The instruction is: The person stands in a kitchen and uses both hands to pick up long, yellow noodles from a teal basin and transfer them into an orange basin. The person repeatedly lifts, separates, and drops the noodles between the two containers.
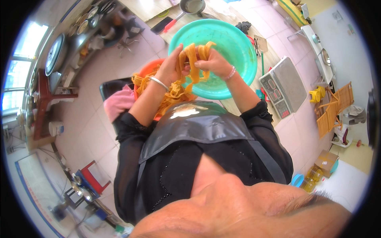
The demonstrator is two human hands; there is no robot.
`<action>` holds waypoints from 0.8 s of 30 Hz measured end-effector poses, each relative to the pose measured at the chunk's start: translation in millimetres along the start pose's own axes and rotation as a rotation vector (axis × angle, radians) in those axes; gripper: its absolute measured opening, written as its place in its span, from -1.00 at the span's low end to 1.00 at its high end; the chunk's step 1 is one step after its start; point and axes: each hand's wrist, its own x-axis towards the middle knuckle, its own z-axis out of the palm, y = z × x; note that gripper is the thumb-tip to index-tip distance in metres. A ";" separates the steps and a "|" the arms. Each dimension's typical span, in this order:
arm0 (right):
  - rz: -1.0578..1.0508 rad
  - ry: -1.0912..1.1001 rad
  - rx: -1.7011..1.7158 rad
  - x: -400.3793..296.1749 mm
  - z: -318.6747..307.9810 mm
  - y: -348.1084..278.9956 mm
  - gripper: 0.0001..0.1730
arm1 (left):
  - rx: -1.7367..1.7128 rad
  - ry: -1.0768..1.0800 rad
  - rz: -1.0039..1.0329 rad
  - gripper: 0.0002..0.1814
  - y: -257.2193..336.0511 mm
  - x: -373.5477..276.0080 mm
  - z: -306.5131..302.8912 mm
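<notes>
Long yellow-orange food strips (193,64) hang in loops between my two hands. My left hand (170,69), with a silver bangle at its wrist, holds the loops on the left. Those on the right are gripped by my right hand (218,63), which wears a pink bead bracelet. Both hands are over the near left part of a wide green plastic basin (238,38), whose visible floor is bare and wet-looking. Under my left forearm, an orange plastic basin (153,65) carries a tangled heap of similar strips (175,96). My forearm and apron hide part of it.
A digital scale (285,86) stands right of the green basin. Beyond the basin are a saucepan (192,6) with a red handle and a dark phone (161,25). A pink cloth (119,102) lies left of my forearm. A folding bamboo chair (335,108) is farther right.
</notes>
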 end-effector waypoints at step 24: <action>-0.048 0.255 -0.028 9.3 11.8 14.7 -0.85 | 0.948 0.222 0.597 -0.86 -6.2 -17.2 12.9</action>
